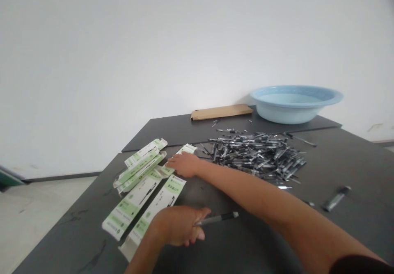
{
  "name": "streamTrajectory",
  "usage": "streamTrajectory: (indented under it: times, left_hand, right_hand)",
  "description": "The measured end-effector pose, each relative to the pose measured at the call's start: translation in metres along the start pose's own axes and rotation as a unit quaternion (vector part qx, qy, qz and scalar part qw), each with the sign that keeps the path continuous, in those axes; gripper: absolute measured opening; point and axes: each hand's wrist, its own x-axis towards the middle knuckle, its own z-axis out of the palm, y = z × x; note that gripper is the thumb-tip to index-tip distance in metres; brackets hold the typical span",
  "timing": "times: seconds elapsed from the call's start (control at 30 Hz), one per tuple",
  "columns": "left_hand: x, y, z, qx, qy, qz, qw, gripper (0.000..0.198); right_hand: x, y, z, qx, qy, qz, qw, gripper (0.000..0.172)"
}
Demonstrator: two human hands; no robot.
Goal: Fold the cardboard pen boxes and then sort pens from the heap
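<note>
Head cam only, so one angle. The left hand (178, 226) is down at the near edge of the dark table (344, 159), closed in a fist around a grey pen (217, 218) with a black end. The pen sticks out to the right, lying almost level just above the tabletop. The right hand (184, 164) reaches across further back, fingers laid out fairly flat on a green-and-white pen carton (188, 147). Can't really tell if it's gripping it or just resting, since the hand's a bit soft here. More flat pen cartons (131, 206) fan out to the left of both hands. Just right of the right hand sits a big pile of pens (258, 155), and behind it a blue basin (295, 103) and a brown envelope (221, 112).
</note>
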Motion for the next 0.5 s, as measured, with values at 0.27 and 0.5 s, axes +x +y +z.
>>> streamTrajectory:
  times: [0.27,0.5]
  left_hand:
    - [0.003,0.009,0.000,-0.005,0.007,0.031,0.999,0.058]
    - [0.003,-0.004,0.006,-0.007,0.011,0.034,0.999,0.069]
  right_hand:
    - [-0.008,0.021,-0.001,-0.041,0.016,-0.043,0.998,0.043]
    - [0.005,0.008,-0.002,-0.030,0.054,-0.066,0.996,0.044]
